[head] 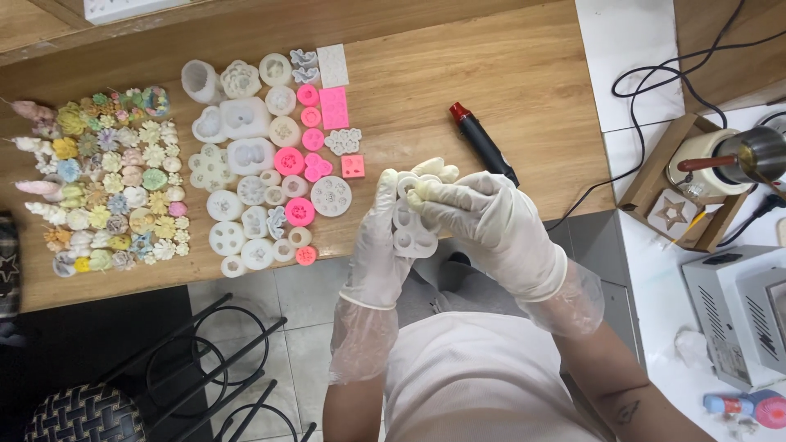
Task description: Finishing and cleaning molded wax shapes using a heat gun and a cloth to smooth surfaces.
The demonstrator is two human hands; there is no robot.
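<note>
Gloved fingers of the right hand curl tight onto a white silicone mould, pinched from the other side by the left hand, held above the near edge of the wooden table. Rows of white and pink moulds, pastel cast flowers and a black heat gun lie on the table. The mould shows round cavities.
</note>
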